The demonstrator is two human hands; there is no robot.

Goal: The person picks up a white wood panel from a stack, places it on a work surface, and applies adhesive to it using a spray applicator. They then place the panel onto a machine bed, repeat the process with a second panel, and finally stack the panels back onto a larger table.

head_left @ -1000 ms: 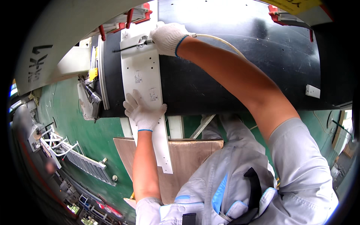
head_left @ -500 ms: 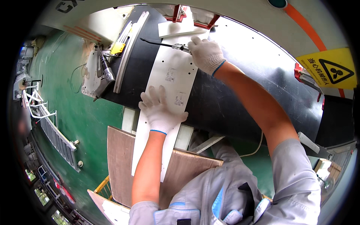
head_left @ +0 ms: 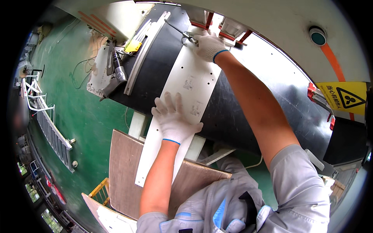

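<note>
A long white panel (head_left: pixel 200 93) with drilled holes and two small labels lies lengthwise in front of me, across the black machine table. My left hand (head_left: pixel 173 121), in a white knit glove, rests flat on its near part with the fingers spread. Farther off, my gloved right hand (head_left: pixel 211 47) is closed around what looks like an air blow gun (head_left: pixel 189 37), a metal body with a thin, bent black tube. That tube points left, over the panel's far end. The right fingertips are partly hidden near the machine's red-edged parts.
Brown wood-grain boards (head_left: pixel 126 171) sit under the panel's near end. Left of it are a pale rail (head_left: pixel 145 50), a yellow-headed tool (head_left: pixel 133 46) and a metal bracket unit (head_left: pixel 107 72). The machine housing (head_left: pixel 272 19) with a yellow warning sign (head_left: pixel 344 99) overhangs the far right.
My right hand has moved farther away along the panel with the blow gun, toward the red-edged parts. My left hand stays spread on the panel. The whole view has shifted slightly.
</note>
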